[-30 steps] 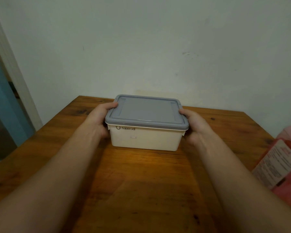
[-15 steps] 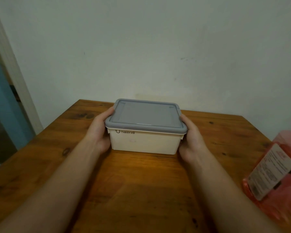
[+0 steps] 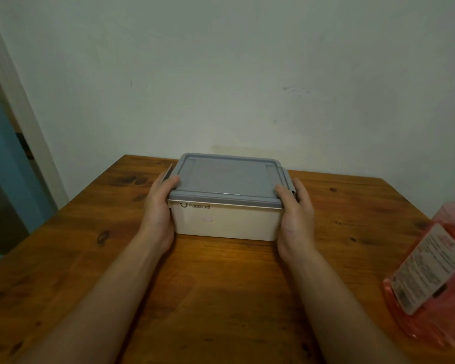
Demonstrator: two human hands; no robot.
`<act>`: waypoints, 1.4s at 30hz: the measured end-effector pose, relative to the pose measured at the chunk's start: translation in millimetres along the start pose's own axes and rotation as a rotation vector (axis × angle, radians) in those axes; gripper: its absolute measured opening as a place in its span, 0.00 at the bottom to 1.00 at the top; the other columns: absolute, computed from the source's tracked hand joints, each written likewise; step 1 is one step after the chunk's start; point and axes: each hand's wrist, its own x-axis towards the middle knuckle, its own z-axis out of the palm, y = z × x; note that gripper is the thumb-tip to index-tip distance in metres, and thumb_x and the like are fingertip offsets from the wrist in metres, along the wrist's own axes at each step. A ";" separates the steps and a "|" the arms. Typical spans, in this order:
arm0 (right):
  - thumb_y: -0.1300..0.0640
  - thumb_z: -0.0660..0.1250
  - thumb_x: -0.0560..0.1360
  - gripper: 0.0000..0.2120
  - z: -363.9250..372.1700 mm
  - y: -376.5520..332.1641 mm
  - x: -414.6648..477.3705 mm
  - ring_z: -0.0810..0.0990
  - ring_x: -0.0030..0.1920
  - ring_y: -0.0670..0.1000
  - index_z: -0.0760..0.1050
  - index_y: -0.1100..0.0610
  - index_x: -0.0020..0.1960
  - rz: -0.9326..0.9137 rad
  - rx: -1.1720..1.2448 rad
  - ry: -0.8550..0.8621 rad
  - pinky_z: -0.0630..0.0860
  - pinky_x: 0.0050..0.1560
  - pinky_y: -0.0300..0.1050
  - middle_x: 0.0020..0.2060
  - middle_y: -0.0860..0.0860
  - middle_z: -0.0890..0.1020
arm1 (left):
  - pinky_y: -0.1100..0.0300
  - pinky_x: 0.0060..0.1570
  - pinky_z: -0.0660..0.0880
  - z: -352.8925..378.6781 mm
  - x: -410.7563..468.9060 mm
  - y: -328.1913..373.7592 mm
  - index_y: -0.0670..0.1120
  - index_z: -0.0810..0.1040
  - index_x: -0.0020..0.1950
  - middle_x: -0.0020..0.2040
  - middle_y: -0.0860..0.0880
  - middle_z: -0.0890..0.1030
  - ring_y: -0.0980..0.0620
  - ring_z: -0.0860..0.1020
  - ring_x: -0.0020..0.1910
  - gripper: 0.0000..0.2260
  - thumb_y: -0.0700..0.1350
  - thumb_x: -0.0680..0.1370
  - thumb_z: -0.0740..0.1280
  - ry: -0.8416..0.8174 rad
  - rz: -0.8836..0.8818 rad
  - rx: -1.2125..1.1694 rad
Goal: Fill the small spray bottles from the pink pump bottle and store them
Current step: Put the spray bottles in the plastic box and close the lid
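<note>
Both your hands clasp the white storage box mid-table: left hand and right hand curl around its ends, thumbs on the grey lid. Your pink pump bottle stands at the right edge, well apart.

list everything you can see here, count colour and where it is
storage box: 1, white body with a dark logo on the front, middle of the table, held at both ends
lid: 1, grey, lying on the box, its side latches flipped outward
pink bottle: 1, translucent pink with a white printed label, right edge of view, only partly in frame
table: 1, brown wood with dark knots, against the wall
wall: 1, pale off-white, behind the table
door frame: 1, white, far left, blue surface beside it
left hand: 1, on the box's left end, thumb on the lid
right hand: 1, on the box's right end, thumb on the lid
</note>
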 end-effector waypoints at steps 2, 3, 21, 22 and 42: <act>0.53 0.69 0.75 0.30 0.6 0.7 -0.9 0.76 0.64 0.55 0.63 0.45 0.74 -0.020 -0.015 -0.009 0.75 0.62 0.60 0.67 0.52 0.74 | 0.50 0.45 0.79 -0.4 1.1 -0.2 0.49 0.67 0.75 0.63 0.41 0.79 0.42 0.81 0.56 0.25 0.47 0.78 0.67 -0.005 -0.005 -0.014; 0.54 0.69 0.75 0.29 1.0 0.9 -1.1 0.76 0.64 0.55 0.64 0.45 0.74 -0.027 -0.017 -0.008 0.75 0.62 0.60 0.67 0.52 0.74 | 0.49 0.46 0.79 -0.6 1.3 -0.1 0.50 0.66 0.75 0.63 0.41 0.79 0.42 0.82 0.56 0.25 0.47 0.78 0.67 -0.008 -0.006 -0.021; 0.54 0.64 0.78 0.27 3.3 0.7 -0.9 0.78 0.59 0.53 0.62 0.42 0.74 -0.050 -0.120 -0.007 0.78 0.58 0.60 0.64 0.50 0.75 | 0.52 0.42 0.79 1.5 3.3 -6.0 0.61 0.72 0.69 0.59 0.48 0.80 0.46 0.83 0.51 0.22 0.45 0.76 0.66 0.024 0.103 0.098; 0.53 0.63 0.78 0.26 3.4 0.9 -0.7 0.78 0.59 0.53 0.62 0.42 0.74 -0.053 -0.129 -0.007 0.78 0.57 0.59 0.63 0.49 0.75 | 0.51 0.43 0.79 2.0 2.8 -6.2 0.61 0.72 0.69 0.60 0.48 0.80 0.45 0.83 0.52 0.22 0.46 0.75 0.66 0.025 0.107 0.111; 0.52 0.58 0.79 0.23 6.6 0.6 -0.3 0.76 0.50 0.43 0.63 0.39 0.72 -0.056 -0.265 0.016 0.74 0.33 0.33 0.50 0.33 0.71 | 0.39 0.58 0.77 9.1 -5.5 -1.9 0.71 0.73 0.57 0.62 0.50 0.76 0.42 0.78 0.59 0.17 0.50 0.74 0.60 0.068 0.116 0.311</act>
